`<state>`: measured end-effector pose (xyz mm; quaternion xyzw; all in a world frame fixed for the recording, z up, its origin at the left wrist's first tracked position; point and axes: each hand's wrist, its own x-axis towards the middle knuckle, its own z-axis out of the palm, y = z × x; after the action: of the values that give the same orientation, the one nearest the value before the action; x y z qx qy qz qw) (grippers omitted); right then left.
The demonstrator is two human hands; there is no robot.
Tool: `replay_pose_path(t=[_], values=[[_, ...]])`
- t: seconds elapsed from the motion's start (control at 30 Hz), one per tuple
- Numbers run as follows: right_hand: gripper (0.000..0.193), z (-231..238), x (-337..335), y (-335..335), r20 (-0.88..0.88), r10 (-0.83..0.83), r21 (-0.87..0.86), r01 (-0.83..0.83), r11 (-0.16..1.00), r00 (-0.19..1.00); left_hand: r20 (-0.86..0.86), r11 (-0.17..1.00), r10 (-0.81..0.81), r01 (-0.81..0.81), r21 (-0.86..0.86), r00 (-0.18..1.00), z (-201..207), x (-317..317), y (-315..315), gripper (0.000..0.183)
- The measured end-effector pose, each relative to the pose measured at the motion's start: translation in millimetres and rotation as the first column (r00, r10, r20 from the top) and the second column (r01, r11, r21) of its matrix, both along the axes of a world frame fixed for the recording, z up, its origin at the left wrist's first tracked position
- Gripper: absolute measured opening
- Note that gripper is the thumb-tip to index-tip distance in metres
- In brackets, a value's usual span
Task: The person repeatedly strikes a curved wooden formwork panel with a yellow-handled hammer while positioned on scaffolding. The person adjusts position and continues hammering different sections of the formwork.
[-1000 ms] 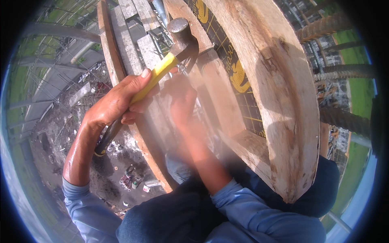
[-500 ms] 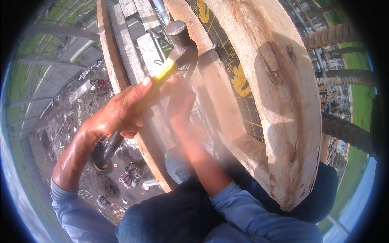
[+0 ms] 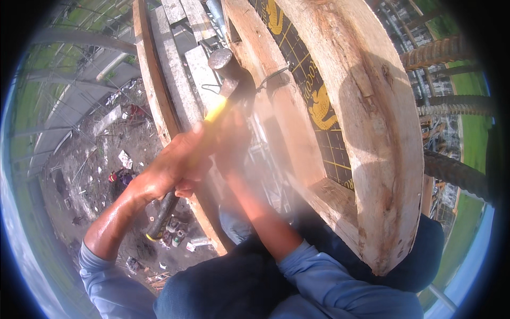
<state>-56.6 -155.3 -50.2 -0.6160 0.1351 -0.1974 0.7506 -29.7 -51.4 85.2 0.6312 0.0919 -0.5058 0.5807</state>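
My left hand [image 3: 178, 159] is closed round the yellow-and-black handle of a claw hammer [image 3: 215, 109]. Its steel head points up and away, close to the wooden frame, and the handle's black end sticks out below my fist. Just right of the handle is my right hand [image 3: 234, 133], blurred and partly covered by the hammer. Its fingers look curled, but whatever they hold cannot be made out. A thin tie wire [image 3: 273, 75] loops at the edge of the upright timber [image 3: 289, 117] beyond my hands.
A thick rough timber [image 3: 380, 133] rises at right, with dark printed plywood [image 3: 319, 101] behind it. Ribbed steel bars [image 3: 451, 167] jut out farther right. At left, a long wooden beam [image 3: 154, 69] and whitish planks [image 3: 172, 64] stand above littered ground [image 3: 101, 181] far below.
My left hand and the hammer have shifted slightly right and down, and the hammer head now sits lower. More of the tie wire shows. My right hand stays nearly in place.
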Motion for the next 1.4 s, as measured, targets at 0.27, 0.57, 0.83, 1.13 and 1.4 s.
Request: replay_pose_path(t=[0.27,0.57,0.83,1.13,1.4], values=[[0.036,-6,5,3,0.020,0.103,0.413,-0.102,0.905,0.994,0.356,0.985,-0.129,0.162,-0.065,0.926,4,20,-7,0.067],[0.033,-1,4,0,0.074,0.102,0.399,-0.123,0.909,0.992,0.295,0.981,-0.191,0.179,0.069,0.936,-17,44,14,0.065],[0.034,1,5,0,0.095,0.102,0.413,-0.133,0.901,0.990,0.284,0.968,-0.249,0.233,0.087,0.926,-7,63,18,0.066],[0.038,-1,4,-5,0.074,0.143,0.331,-0.160,0.930,0.987,0.135,0.934,-0.356,0.355,0.034,0.925,-11,86,26,0.065],[0.041,3,5,-11,0.021,0.168,0.217,-0.169,0.962,0.986,0.008,0.987,-0.099,0.099,-0.129,0.995,-65,62,39,0.068]])
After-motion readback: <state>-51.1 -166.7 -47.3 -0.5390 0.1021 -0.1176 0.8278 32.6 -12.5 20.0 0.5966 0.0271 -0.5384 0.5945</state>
